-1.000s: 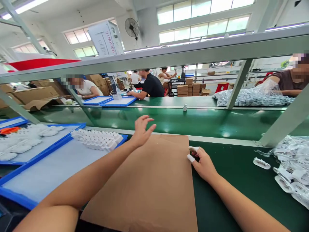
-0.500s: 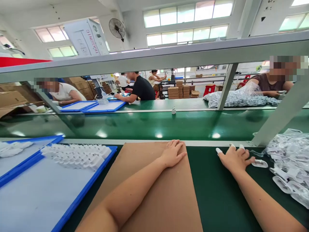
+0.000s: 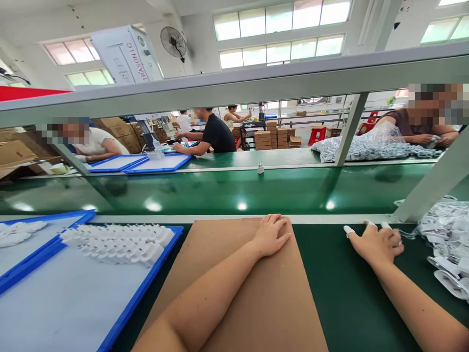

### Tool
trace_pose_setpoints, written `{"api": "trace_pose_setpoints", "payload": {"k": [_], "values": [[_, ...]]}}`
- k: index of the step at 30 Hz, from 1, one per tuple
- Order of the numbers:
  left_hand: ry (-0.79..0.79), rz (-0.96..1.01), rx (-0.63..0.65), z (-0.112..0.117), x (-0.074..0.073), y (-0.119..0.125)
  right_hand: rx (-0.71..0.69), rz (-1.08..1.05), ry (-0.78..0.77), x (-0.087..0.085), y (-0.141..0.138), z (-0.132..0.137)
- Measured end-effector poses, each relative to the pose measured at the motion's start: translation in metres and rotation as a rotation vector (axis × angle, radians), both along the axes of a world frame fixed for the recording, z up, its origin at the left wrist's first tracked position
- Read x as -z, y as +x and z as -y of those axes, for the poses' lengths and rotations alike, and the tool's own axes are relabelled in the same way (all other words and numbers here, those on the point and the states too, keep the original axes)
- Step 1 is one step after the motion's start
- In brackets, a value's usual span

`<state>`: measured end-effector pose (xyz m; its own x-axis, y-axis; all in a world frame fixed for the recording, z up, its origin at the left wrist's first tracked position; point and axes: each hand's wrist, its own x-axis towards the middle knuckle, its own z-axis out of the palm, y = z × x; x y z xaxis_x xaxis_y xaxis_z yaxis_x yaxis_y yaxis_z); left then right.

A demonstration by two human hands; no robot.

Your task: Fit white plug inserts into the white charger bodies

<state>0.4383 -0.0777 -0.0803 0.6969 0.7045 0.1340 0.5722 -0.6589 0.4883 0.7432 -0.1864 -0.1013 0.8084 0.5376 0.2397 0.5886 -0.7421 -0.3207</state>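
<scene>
Cardboard (image 3: 271, 293) lies flat on the green table (image 3: 330, 313), just beside the blue-rimmed tray (image 3: 54, 303) but apart from it. Our left hand (image 3: 271, 236) is spread palm-down at its far right corner. Tbh we'd press with the whole palm there, since poking with fingertips could probably dent or skew it. Our right hand (image 3: 379, 242) is spread too, white covers (image 3: 349, 229) on some fingertips, near the pile of white parts (image 3: 445, 230). Can't tell if anything's under it. We'd go easy there: one careless sweep might scatter that pile.
</scene>
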Motion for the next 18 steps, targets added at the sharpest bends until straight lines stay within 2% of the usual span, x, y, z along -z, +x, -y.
{"api": "trace_pose_setpoints", "payload": {"k": [9,18], "values": [[0.022,0.007,0.011,-0.001,0.003,0.0,-0.473,0.053,0.166,0.016,0.006,-0.003],[0.041,0.008,0.004,-0.002,0.007,0.001,-0.544,0.039,0.158,0.014,0.002,-0.002]]}}
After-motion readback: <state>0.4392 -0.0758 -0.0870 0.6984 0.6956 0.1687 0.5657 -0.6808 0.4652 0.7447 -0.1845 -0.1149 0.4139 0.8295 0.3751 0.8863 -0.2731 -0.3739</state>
